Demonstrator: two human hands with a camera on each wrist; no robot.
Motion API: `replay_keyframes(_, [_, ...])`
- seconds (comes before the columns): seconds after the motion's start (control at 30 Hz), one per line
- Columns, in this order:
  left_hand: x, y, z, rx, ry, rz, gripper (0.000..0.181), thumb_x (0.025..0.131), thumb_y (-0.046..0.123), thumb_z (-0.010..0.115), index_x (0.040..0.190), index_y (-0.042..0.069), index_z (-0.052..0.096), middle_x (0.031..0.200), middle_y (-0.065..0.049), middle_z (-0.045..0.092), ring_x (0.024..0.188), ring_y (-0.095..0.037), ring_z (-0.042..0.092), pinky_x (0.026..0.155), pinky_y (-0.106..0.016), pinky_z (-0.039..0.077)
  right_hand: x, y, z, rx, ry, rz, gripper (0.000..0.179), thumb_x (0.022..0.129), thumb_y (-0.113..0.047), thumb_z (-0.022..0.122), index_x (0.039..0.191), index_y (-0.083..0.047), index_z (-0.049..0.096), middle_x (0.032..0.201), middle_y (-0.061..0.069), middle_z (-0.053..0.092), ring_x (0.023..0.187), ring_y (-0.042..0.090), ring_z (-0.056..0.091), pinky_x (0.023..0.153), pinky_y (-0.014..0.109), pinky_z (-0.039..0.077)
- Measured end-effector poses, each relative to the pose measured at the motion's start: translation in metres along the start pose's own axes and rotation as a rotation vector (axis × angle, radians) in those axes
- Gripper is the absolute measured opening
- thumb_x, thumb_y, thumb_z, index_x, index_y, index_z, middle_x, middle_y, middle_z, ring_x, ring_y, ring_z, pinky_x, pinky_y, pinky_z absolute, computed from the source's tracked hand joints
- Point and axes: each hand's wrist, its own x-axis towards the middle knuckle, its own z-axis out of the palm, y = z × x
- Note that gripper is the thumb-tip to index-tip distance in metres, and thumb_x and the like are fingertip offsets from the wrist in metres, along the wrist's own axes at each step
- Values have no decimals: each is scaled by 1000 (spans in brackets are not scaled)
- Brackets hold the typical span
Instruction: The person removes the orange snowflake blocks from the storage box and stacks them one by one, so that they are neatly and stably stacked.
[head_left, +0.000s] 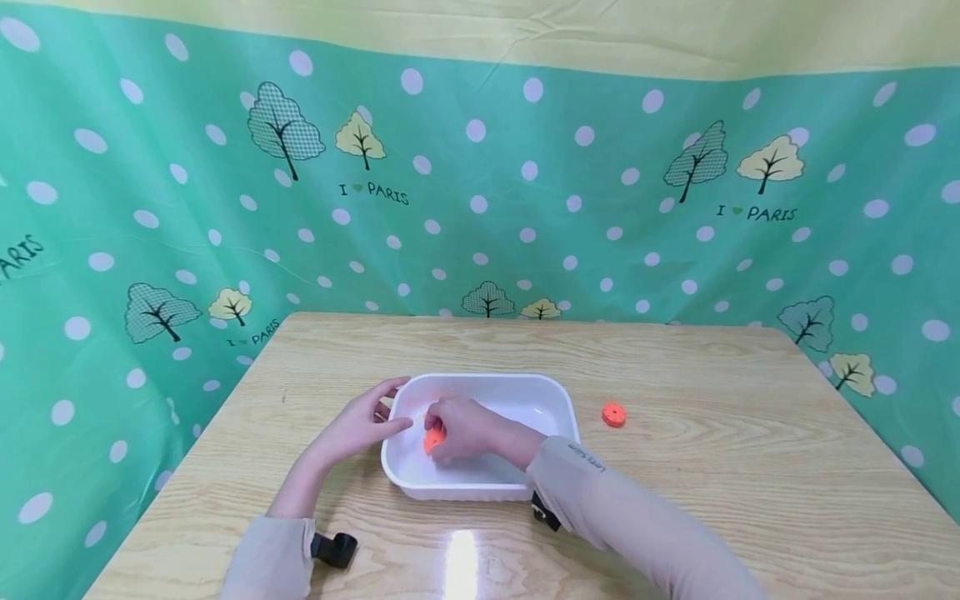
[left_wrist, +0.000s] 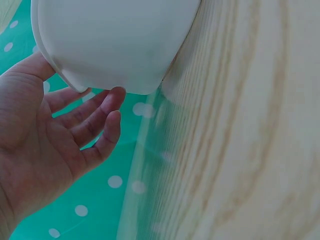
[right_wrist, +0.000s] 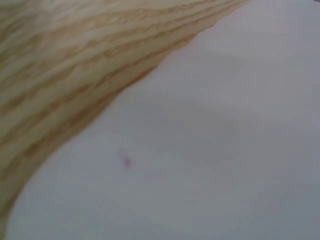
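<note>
A white plastic basin (head_left: 480, 492) stands on the wooden table. My left hand (head_left: 365, 425) holds its left end, the thumb over the rim and the other fingers outside. The left wrist view shows that hand (left_wrist: 55, 120) with bent fingers against the outer wall of the basin (left_wrist: 115, 45). My right hand (head_left: 467, 427) reaches down into the left part of the basin and pinches a round orange disc (head_left: 432, 439), partly hidden by the fingers. In the right wrist view the basin's white wall (right_wrist: 190, 150) fills most of the picture, and the hand is out of sight.
Another orange disc (head_left: 614, 414) with small holes lies on the table (head_left: 720, 467), right of the basin. Behind the table hangs a green dotted curtain (head_left: 525, 200). Black wrist mounts (head_left: 335, 550) sit at both sleeves, the right one close to the basin's front right corner.
</note>
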Motion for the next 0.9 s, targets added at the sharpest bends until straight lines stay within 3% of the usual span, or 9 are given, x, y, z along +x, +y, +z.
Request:
replay_keyframes(0.13, [0, 1, 0, 2, 1, -1, 67, 80, 33, 68, 137, 15, 37, 119, -8, 49, 81, -17, 54, 67, -29, 48, -3, -1, -5, 4, 17, -6, 32, 71, -22, 74, 99, -9, 66, 78, -7, 56, 72, 5, 47, 65, 13, 39])
replay_keyframes(0.4, [-1, 4, -1, 4, 0, -6, 67, 80, 31, 68, 137, 14, 37, 119, -9, 50, 80, -17, 54, 65, -28, 48, -16, -2, -21, 21, 71, 2, 29, 72, -22, 72, 98, -10, 68, 83, -4, 55, 70, 5, 49, 64, 14, 41])
replay_keyframes(0.9, [-1, 4, 1, -5, -3, -19, 67, 80, 31, 68, 137, 14, 37, 118, -9, 49, 80, -18, 52, 65, -28, 48, -47, 13, -40, 48, 206, -23, 31, 74, -22, 68, 101, -8, 68, 92, -2, 57, 81, 10, 56, 69, 17, 46])
